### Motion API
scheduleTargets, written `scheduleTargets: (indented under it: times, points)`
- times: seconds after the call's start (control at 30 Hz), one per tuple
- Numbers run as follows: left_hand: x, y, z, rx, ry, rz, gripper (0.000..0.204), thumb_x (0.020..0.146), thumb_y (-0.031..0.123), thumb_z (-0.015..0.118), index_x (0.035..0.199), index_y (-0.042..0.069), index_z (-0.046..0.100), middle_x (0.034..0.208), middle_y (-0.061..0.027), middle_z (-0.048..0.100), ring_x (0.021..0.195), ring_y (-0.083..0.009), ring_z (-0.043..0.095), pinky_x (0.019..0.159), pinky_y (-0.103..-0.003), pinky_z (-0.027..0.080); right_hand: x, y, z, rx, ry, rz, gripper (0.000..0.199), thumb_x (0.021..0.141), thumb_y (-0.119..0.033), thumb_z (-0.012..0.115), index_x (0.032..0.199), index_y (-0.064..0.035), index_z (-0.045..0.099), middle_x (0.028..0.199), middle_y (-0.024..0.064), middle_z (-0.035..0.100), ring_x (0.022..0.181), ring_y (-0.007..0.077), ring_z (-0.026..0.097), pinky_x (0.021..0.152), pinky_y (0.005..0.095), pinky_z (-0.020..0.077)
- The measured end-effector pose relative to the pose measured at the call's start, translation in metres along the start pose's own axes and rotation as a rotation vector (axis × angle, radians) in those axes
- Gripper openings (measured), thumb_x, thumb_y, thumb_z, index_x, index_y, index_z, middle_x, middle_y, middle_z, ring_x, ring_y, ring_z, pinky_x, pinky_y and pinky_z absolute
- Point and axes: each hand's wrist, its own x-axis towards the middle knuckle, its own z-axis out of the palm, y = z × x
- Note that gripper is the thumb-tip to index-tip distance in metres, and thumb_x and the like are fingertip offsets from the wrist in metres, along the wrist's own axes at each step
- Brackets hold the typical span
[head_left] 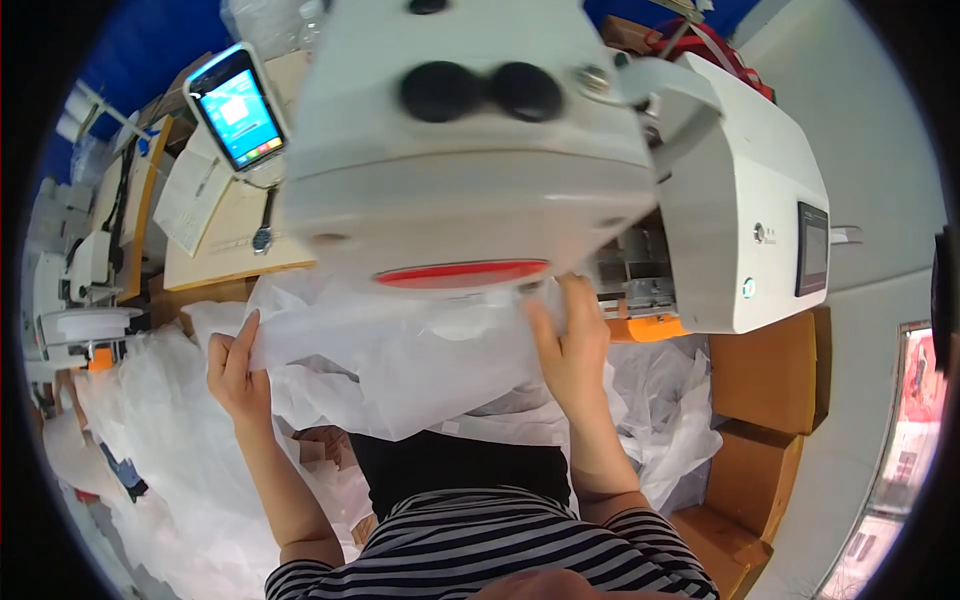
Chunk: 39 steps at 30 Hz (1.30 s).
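Observation:
A sheer white fabric (410, 370) spreads in front of my waist and runs up beneath the head of a large white machine (470, 205). At the fabric's left edge, my left hand (238, 370) is closed, pinching it between thumb and fingers. My right hand (575, 345) is at the fabric's right side, close under the machine head's lower edge. Its thumb and forefinger are stretched out and apart, slightly blurred. The remaining fingers are mostly hidden. The machine head, with a red oval strip on its front, covers where the fabric passes beneath it.
A white machine housing with a small screen (812, 250) stands at the right, above an orange part (645, 328). Cardboard boxes (765, 375) stack beside the wall. On the left table lie a lit display device (238, 108), a watch (264, 228) and papers (190, 195). White fabric heaps (165, 440) fill the left.

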Motion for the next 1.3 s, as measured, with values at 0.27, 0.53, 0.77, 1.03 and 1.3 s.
scheduleTargets:
  times: [0.27, 0.53, 0.77, 1.03, 1.3]
  points:
    - [0.013, 0.095, 0.018, -0.488, -0.543, 0.091, 0.024, 0.07, -0.012, 0.05, 0.088, 0.002, 0.06, 0.091, -0.0132, 0.064, 0.084, -0.0279, 0.063, 0.074, -0.034, 0.05, -0.037, 0.062, -0.075, 0.294, -0.045, 0.647, 0.016, 0.081, -0.013, 0.068, 0.082, 0.0012, 0.062, 0.077, 0.0076, 0.061, 0.07, 0.0131, 0.055, 0.066, 0.0243, 0.0422]
    - [-0.008, 0.091, 0.072, -0.299, -0.23, 0.136, 0.02, 0.065, -0.009, 0.055, 0.079, 0.005, 0.056, 0.076, -0.012, 0.058, 0.067, -0.0316, 0.058, 0.059, -0.038, 0.049, -0.016, 0.084, -0.058, -0.557, 0.315, -0.039, 0.014, 0.08, -0.015, 0.062, 0.08, -0.0007, 0.061, 0.075, 0.0161, 0.055, 0.074, 0.0338, 0.05, 0.07, 0.0426, 0.0386]
    - [-0.024, 0.09, 0.073, -0.384, -0.263, 0.126, 0.009, 0.073, -0.006, 0.054, 0.076, 0.003, 0.053, 0.076, -0.0134, 0.057, 0.071, -0.0323, 0.056, 0.062, -0.037, 0.046, -0.046, 0.03, -0.079, -0.319, 0.269, 0.078, 0.037, 0.082, -0.03, 0.062, 0.104, -0.0008, 0.056, 0.107, 0.0158, 0.054, 0.098, 0.0309, 0.05, 0.087, 0.0406, 0.037]
    - [-0.013, 0.095, 0.065, -0.362, -0.205, 0.15, 0.017, 0.071, -0.012, 0.051, 0.078, 0.003, 0.047, 0.075, -0.0126, 0.052, 0.067, -0.0329, 0.053, 0.058, -0.034, 0.044, -0.044, -0.092, -0.059, 2.23, -1.164, 0.02, 0.11, 0.077, -0.071, 0.049, 0.131, 0.0208, 0.023, 0.122, 0.0352, 0.046, 0.114, 0.0386, 0.048, 0.098, 0.0384, 0.0348]
    - [-0.023, 0.091, 0.063, -0.307, -0.189, 0.123, 0.024, 0.069, -0.008, 0.056, 0.088, 0.005, 0.054, 0.08, -0.0101, 0.056, 0.068, -0.0317, 0.055, 0.059, -0.036, 0.045, -0.052, -0.111, -0.026, 2.473, -0.784, -0.256, 0.088, 0.084, -0.064, 0.048, 0.121, 0.0156, 0.044, 0.1, 0.0348, 0.059, 0.099, 0.0434, 0.059, 0.085, 0.0461, 0.0452]
